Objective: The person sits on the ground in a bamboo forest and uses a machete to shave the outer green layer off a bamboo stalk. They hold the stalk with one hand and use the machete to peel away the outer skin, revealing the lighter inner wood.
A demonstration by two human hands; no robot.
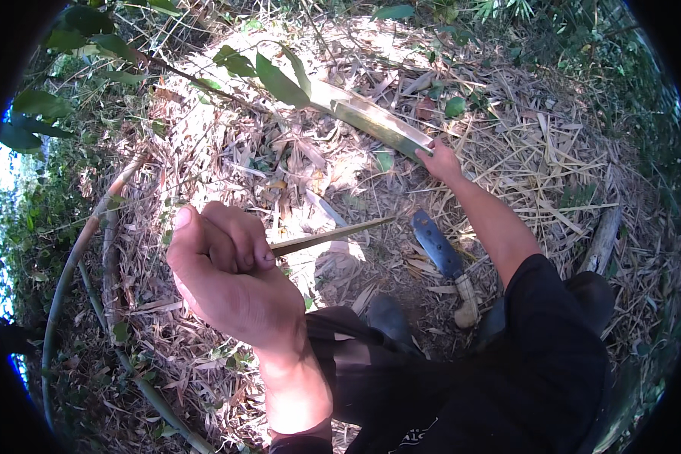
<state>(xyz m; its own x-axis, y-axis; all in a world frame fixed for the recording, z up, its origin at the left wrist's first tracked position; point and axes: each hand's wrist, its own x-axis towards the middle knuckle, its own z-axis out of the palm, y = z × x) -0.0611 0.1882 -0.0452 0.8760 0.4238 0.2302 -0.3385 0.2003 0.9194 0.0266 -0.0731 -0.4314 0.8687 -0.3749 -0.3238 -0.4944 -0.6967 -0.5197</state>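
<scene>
Close to the camera, my left hand (231, 276) is closed in a fist around a narrow bamboo strip (329, 236). The strip's pointed end sticks out to the right of the fist. Farther off, my right hand (440, 162) reaches forward and grips the near end of a split bamboo piece (378, 125). This piece is hollow, with a pale inside and a green outer side, and slants up to the left. A broad-bladed knife (440, 250) with a dark blade and pale handle lies on the ground between my right forearm and my boots, touched by neither hand.
Dry leaves and husks cover the ground. Thin pale strips (545, 163) lie scattered at the right. A leafy branch (197, 79) hangs across the upper left. Long bamboo stems (68, 268) curve along the left side. My boots (392, 318) stand near the knife; a log (604, 238) lies at the right.
</scene>
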